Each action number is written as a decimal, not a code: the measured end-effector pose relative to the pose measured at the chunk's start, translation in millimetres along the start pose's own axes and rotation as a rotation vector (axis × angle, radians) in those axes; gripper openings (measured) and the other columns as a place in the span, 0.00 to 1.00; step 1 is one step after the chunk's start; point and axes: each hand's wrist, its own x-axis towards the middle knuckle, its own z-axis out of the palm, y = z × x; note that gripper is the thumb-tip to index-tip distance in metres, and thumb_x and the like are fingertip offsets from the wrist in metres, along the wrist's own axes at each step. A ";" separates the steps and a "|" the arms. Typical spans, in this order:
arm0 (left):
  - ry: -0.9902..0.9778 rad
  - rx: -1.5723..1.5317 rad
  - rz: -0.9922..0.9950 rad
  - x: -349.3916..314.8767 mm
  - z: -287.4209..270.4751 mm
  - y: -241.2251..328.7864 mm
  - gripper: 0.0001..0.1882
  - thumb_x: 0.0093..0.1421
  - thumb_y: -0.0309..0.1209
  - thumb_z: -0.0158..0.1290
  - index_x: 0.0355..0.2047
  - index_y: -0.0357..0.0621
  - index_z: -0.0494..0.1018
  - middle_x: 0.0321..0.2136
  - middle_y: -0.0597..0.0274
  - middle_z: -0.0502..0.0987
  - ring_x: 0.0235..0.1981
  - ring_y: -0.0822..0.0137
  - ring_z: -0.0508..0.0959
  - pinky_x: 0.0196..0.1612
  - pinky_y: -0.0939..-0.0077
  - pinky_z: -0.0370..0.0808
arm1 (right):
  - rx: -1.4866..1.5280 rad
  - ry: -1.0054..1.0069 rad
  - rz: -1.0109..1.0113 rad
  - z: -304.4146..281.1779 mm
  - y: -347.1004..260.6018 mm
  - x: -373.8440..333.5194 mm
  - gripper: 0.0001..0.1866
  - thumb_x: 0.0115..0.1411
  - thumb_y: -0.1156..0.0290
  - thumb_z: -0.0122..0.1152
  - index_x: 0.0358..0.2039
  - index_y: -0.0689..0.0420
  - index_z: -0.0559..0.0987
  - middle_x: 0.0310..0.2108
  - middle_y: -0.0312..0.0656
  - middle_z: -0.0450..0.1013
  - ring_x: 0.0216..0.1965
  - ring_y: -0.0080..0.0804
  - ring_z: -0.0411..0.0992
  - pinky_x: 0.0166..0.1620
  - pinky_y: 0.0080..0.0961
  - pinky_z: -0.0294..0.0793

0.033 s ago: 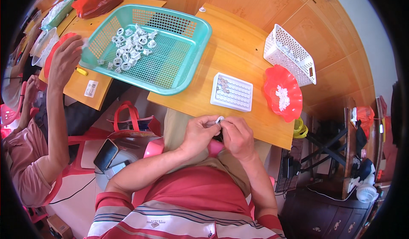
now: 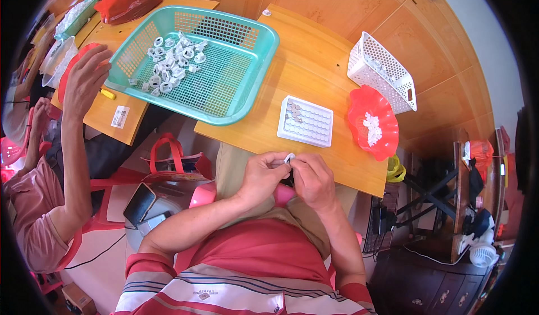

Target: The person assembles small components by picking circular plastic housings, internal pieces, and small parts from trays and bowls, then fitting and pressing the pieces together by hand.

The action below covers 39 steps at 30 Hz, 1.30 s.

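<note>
My left hand [image 2: 261,175] and my right hand [image 2: 313,181] meet just in front of the table's near edge. Pinched between their fingertips is a small white plastic part [image 2: 289,157], rounded at the top with something dark at its middle. The fingers cover most of it. Just beyond my hands, a white tray [image 2: 303,140] with rows of small round hollows sits on the table; several greyish discs [image 2: 295,112] lie toward its left side. To the right, a red scalloped dish [image 2: 387,103] holds a heap of tiny white pieces [image 2: 371,129].
A large green basket [image 2: 266,71] with several white plastic parts [image 2: 178,60] stands left of the tray. Behind the dish is a white perforated basket [image 2: 400,96]. At the left, a co-worker's hand [image 2: 84,76] hovers over another red dish, near a yellow-handled tool [image 2: 108,94].
The co-worker's hand has shifted slightly, and the pale bit at its fingertips no longer shows. My own hands and the white part stay in place.
</note>
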 end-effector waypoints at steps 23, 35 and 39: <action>-0.003 -0.006 -0.038 -1.4 3.1 4.5 0.13 0.60 0.21 0.55 0.45 0.29 0.75 0.34 0.60 0.80 0.32 0.77 0.78 0.35 0.83 0.77 | 0.424 0.126 0.461 1.8 1.5 -8.8 0.05 0.50 0.84 0.62 0.29 0.63 0.78 0.29 0.45 0.76 0.29 0.36 0.76 0.32 0.25 0.75; 0.020 -0.004 -0.017 -0.6 4.5 4.1 0.11 0.60 0.22 0.55 0.43 0.31 0.76 0.33 0.61 0.80 0.31 0.77 0.78 0.34 0.84 0.76 | 0.349 0.127 0.408 0.6 -8.9 -8.5 0.06 0.49 0.84 0.61 0.29 0.62 0.78 0.29 0.46 0.75 0.29 0.39 0.76 0.33 0.27 0.75; 0.023 -0.005 -0.003 -1.0 6.3 5.9 0.11 0.61 0.23 0.54 0.43 0.32 0.77 0.32 0.61 0.80 0.30 0.78 0.78 0.33 0.85 0.76 | 0.325 0.159 0.392 2.3 -9.5 -7.6 0.06 0.49 0.85 0.61 0.29 0.62 0.78 0.28 0.45 0.75 0.29 0.39 0.75 0.33 0.27 0.75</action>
